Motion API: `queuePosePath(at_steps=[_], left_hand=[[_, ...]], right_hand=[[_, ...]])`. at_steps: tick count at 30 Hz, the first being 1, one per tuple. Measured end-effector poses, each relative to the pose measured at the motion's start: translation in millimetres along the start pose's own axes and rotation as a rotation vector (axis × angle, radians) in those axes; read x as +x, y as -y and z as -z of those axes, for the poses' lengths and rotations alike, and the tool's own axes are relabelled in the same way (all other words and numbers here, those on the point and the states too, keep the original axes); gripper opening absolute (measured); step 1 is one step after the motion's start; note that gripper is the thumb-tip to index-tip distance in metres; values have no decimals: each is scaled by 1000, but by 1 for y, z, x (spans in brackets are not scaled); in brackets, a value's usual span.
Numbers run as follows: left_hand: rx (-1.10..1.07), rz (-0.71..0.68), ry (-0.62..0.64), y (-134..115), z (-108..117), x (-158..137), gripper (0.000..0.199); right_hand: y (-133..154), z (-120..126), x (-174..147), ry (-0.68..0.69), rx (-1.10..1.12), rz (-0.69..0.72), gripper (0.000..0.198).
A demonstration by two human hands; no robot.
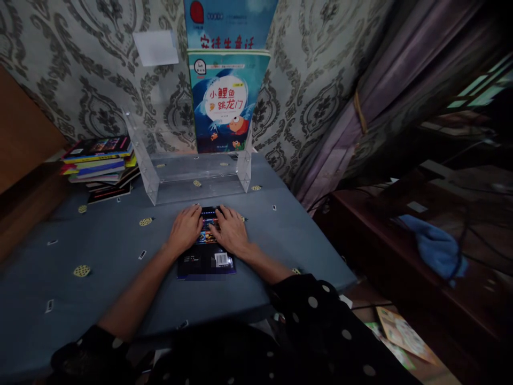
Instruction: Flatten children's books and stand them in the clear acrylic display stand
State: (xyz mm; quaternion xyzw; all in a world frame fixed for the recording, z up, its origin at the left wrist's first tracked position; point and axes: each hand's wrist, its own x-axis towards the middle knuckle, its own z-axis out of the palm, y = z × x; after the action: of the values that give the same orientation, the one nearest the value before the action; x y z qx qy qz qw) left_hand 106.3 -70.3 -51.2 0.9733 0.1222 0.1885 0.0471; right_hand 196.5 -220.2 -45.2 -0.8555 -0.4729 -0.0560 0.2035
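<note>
A dark book [206, 262] with small colour pictures and a white barcode label lies on the blue patterned tablecloth. My left hand [186, 227] rests over its upper left edge, fingers laid forward. On the opposite edge lies my right hand [230, 230], its fingers spread and its thumb over the pictures. Both hands cover parts of the book's sides. Just beyond stands a clear acrylic rack [200, 187], with a blue-green children's book [222, 115] upright in it. Another blue book [232, 21] shows above and behind that one.
A stack of books [102, 160] sits at the table's back left, near the wall. A small white card [156, 48] is at the rack's upper left. To the right hang a purple curtain [332, 144] and, lower down, a blue cloth [435, 246] on dark furniture.
</note>
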Motion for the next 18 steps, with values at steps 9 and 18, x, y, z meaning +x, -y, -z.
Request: queuePosePath(at_steps=[9,18], left_hand=[[-1,-55,61,-4,1,5,41],[16,-62,109,-6,5,7,42]], right_hand=[[-16,-16,1,-47,217,92,55],[-23,-14,19,5,484,182,74]])
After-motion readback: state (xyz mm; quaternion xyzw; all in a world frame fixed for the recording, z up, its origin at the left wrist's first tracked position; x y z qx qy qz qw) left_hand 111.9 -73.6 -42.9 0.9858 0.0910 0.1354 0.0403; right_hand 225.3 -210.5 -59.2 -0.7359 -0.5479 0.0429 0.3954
